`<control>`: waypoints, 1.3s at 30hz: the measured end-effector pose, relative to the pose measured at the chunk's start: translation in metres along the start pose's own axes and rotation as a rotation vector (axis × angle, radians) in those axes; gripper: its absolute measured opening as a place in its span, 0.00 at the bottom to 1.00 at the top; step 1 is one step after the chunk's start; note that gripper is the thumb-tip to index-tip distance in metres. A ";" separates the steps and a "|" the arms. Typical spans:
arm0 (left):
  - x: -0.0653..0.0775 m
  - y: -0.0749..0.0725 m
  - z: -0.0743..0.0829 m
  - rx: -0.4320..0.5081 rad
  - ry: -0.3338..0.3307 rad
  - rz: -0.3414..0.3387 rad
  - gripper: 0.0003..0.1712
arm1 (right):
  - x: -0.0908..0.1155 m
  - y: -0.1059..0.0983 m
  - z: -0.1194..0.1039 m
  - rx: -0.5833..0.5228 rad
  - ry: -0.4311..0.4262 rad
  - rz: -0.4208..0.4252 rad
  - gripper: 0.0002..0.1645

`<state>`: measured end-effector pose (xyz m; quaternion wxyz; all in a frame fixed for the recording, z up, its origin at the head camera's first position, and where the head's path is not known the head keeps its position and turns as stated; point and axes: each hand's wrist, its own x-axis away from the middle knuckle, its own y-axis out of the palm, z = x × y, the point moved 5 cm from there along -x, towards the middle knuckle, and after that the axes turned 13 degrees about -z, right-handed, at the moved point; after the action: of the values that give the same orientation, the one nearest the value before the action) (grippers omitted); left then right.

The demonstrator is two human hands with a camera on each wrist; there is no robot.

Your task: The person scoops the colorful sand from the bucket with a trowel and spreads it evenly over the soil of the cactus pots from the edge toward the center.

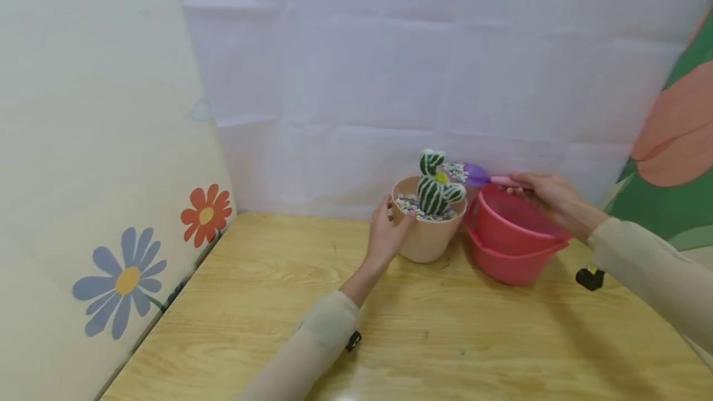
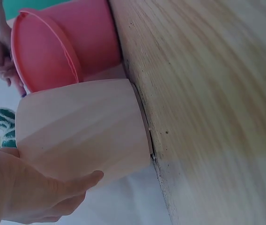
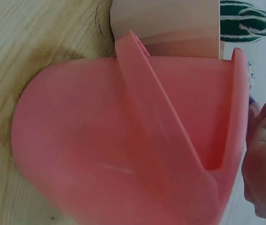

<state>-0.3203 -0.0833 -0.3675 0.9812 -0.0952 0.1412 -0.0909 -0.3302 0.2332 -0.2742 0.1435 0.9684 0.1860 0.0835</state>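
A peach flower pot (image 1: 426, 240) stands upright on the table, holding a green knitted cactus (image 1: 431, 195) with white stripes amid multicoloured pebbles (image 1: 409, 204). My left hand (image 1: 387, 234) holds the pot's left side near the rim, its thumb across the front. In my right hand (image 1: 546, 198) is the pink handle of a small purple-bladed shovel (image 1: 476, 174). More coloured pebbles (image 1: 457, 171) lie on the blade, which is level with the cactus and just behind its right arm. Seen from the right wrist, the shovel is mostly hidden behind the bucket rim.
A pink-red bucket (image 1: 509, 265) with its handle folded down stands right of the pot, below my right forearm. The wooden table (image 1: 289, 302) meets a white sheet (image 1: 334, 79) at the back. A flower-painted panel (image 1: 56, 141) borders the left side.
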 end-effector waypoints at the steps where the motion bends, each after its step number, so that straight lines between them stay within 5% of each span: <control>1: 0.000 0.000 0.001 0.008 0.001 -0.002 0.42 | -0.003 0.001 0.000 0.013 0.000 0.004 0.12; 26: 0.001 0.000 0.004 0.025 -0.010 0.007 0.42 | -0.043 0.013 0.005 0.175 0.083 0.092 0.07; 39: 0.002 0.009 0.006 0.043 0.042 -0.006 0.41 | -0.039 0.013 0.005 0.275 0.053 0.145 0.05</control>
<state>-0.3148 -0.0742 -0.3643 0.9795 -0.0727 0.1597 -0.0990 -0.3608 0.2055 -0.2789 -0.0017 0.9873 0.1290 0.0927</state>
